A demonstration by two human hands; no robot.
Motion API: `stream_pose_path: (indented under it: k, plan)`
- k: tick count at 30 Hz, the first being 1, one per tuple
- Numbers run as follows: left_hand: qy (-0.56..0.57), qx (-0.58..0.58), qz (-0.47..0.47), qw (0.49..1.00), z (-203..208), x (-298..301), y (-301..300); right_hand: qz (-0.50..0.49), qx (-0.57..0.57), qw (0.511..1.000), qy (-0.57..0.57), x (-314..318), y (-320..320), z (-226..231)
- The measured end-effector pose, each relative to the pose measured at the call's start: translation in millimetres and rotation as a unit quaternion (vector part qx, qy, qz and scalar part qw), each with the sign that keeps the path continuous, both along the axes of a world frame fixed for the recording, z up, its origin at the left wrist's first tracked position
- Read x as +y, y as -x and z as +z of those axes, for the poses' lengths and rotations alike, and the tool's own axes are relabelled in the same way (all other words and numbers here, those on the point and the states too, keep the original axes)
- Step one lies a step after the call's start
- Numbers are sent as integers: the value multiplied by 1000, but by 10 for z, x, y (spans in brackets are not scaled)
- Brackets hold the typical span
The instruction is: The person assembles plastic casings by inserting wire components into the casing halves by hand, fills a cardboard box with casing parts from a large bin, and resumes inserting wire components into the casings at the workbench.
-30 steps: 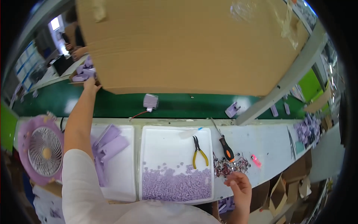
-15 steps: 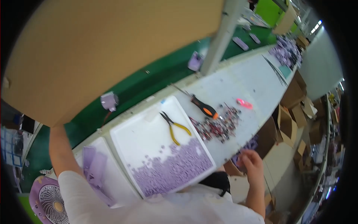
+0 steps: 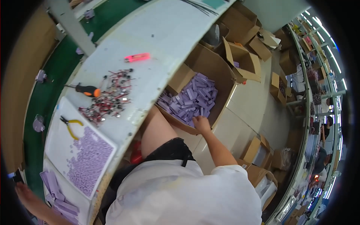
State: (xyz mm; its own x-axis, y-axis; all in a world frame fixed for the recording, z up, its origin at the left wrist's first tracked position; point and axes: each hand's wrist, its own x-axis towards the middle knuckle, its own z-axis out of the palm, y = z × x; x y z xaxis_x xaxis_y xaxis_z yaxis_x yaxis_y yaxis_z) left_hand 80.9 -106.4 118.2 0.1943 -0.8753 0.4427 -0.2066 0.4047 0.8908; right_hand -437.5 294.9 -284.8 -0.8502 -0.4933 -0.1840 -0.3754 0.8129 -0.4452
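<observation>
My right hand (image 3: 201,123) reaches down to the near rim of a cardboard box (image 3: 225,93) beside the bench. Its bent fingers are at a heap of slim purple plastic casings (image 3: 197,93); the fingertips and anything between them are hidden. Far to the left, my left hand (image 3: 26,195) has its fingers stretched out by the green conveyor belt (image 3: 33,150), with nothing visible in it. Close to that hand, several flat purple plastic parts (image 3: 56,189) lie on a white tray.
On the bench (image 3: 150,26) are a white tray of small purple pieces (image 3: 88,161), yellow-handled pliers (image 3: 71,126), a screwdriver (image 3: 87,90), a pile of wired components (image 3: 112,95) and a pink tool (image 3: 137,57). More cardboard boxes (image 3: 258,150) stand on the floor at right.
My view has swung to the right, bringing the box of purple casings fully into sight. My right hand has moved from beside the bench to the box. My left hand, hidden before, now shows.
</observation>
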Motion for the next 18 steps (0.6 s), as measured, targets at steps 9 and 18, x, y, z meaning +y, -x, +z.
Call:
stream_pose_path:
  k: [9, 18]
  plan:
    - [-64, -143, -542, 826, -936, 1873, 3283, 53, 40, 988, -137, -138, -394, -667]
    - [409, -465, -535, 575, -1717, 1645, 4985, 15, 39, 991, -124, -10, 67, -845]
